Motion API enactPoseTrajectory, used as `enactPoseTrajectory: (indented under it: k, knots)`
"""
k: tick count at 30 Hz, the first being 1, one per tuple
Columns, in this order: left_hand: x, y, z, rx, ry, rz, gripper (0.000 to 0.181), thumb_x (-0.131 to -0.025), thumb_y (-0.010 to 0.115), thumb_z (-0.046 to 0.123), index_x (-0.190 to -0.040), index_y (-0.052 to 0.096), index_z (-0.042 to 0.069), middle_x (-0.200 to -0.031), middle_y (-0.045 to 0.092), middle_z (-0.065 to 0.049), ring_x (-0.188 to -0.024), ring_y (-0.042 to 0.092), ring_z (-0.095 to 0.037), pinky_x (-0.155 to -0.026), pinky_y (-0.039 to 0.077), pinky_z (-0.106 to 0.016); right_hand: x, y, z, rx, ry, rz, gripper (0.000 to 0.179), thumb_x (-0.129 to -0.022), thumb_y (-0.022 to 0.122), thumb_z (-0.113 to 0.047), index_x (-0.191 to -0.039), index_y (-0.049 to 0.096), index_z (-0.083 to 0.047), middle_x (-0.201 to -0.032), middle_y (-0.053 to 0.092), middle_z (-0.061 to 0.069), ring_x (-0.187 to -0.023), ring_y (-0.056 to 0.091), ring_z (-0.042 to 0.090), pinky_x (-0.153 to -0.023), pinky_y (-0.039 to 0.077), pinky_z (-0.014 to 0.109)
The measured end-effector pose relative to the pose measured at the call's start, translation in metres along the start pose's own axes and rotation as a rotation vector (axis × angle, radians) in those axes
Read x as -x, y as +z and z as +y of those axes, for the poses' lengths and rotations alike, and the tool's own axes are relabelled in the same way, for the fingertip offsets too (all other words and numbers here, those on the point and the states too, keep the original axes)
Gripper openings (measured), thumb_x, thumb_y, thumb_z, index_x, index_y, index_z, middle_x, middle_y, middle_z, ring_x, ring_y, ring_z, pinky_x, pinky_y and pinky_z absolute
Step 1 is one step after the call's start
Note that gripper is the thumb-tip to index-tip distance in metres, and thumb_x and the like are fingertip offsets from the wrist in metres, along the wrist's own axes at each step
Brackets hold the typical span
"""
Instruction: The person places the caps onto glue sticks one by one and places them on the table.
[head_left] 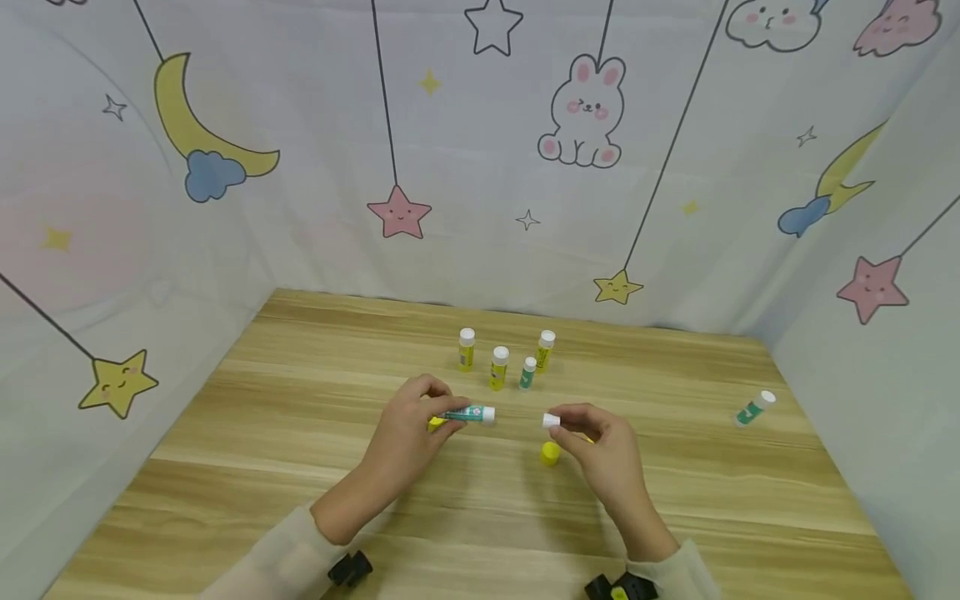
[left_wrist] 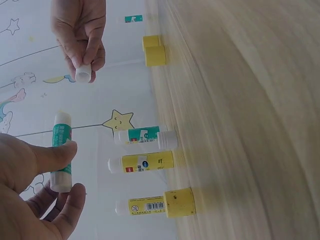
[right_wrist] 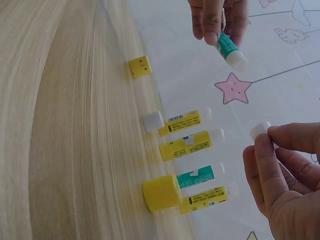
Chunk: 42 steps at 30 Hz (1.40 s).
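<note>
Above a light-brown wood-grain tabletop (head_left: 480,525), the left hand (head_left: 411,423) and right hand (head_left: 609,448) are held. A green-and-white cylindrical glue stick (head_left: 472,413) is pinched by the left fingers; at its three o'clock, apart, a hollow white cylindrical cap (head_left: 551,421) is pinched by the right fingers.

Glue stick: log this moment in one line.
left hand: holds green-labelled glue stick | right hand: pinches white cap | stick and cap: apart

Soft, even light brightens the head view, casting faint, blurry-edged shadows on the wooden tabletop (head_left: 300,400) near the left hand (head_left: 411,421) and right hand (head_left: 609,454); both wrist views look hazier and greyer, the tabletop's nearest grain (left_wrist: 260,130) blurred and curved by wide-angle distortion
</note>
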<state>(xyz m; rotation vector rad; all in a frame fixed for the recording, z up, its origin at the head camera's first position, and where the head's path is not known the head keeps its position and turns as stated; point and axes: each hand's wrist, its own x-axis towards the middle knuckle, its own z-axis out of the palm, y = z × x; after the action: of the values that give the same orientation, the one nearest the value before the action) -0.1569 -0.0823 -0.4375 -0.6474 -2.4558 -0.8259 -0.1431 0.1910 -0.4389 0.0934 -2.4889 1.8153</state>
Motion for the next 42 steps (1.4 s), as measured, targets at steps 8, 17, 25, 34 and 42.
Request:
enactPoseTrajectory:
  k: [8, 17, 25, 34, 42]
  knots:
    - [-0.002, 0.001, 0.001, 0.040, -0.003, 0.015, 0.029, -0.074, 0.090, 0.008, -0.100, 0.082, 0.018, -0.098, 0.060, 0.006, -0.093, 0.057, -0.012, -0.073, 0.054, -0.024, 0.001, -0.001, 0.003, -0.046, 0.016, 0.017, 0.022, -0.090, 0.080, -0.017, -0.109, 0.075, -0.008, -0.109, 0.073, 0.007, -0.103, 0.067, 0.020, -0.089, 0.054, 0.026]
    - [-0.001, 0.002, 0.003, 0.050, -0.011, 0.017, 0.030, -0.073, 0.090, 0.008, -0.100, 0.082, 0.018, -0.098, 0.061, 0.007, -0.092, 0.058, -0.012, -0.072, 0.053, -0.023, 0.003, 0.001, 0.003, -0.056, 0.025, 0.034, 0.022, -0.089, 0.080, -0.014, -0.109, 0.075, -0.007, -0.110, 0.074, 0.007, -0.103, 0.068, 0.020, -0.090, 0.054, 0.024]
    - [-0.001, 0.003, 0.005, 0.044, -0.014, 0.015, 0.029, -0.073, 0.091, 0.008, -0.099, 0.082, 0.018, -0.097, 0.061, 0.006, -0.092, 0.058, -0.012, -0.072, 0.054, -0.023, 0.002, 0.007, 0.000, -0.066, 0.007, 0.041, 0.019, -0.088, 0.080, -0.008, -0.107, 0.076, -0.006, -0.109, 0.074, 0.008, -0.101, 0.069, 0.021, -0.085, 0.058, 0.024]
    - [-0.003, 0.004, 0.008, 0.036, -0.008, 0.019, 0.030, -0.072, 0.091, 0.010, -0.099, 0.082, 0.019, -0.097, 0.060, 0.007, -0.092, 0.057, -0.011, -0.072, 0.053, -0.023, 0.001, 0.018, -0.005, -0.106, 0.005, 0.028, 0.019, -0.087, 0.079, -0.003, -0.106, 0.076, -0.005, -0.108, 0.074, 0.009, -0.100, 0.069, 0.021, -0.088, 0.058, 0.027]
    - [-0.004, 0.005, 0.010, 0.053, 0.018, 0.025, 0.029, -0.073, 0.091, 0.010, -0.099, 0.082, 0.018, -0.096, 0.060, 0.007, -0.091, 0.057, -0.011, -0.071, 0.052, -0.023, 0.000, 0.025, -0.009, -0.110, -0.029, 0.000, 0.017, -0.088, 0.079, -0.004, -0.105, 0.076, -0.004, -0.108, 0.074, 0.008, -0.101, 0.069, 0.023, -0.085, 0.059, 0.027]
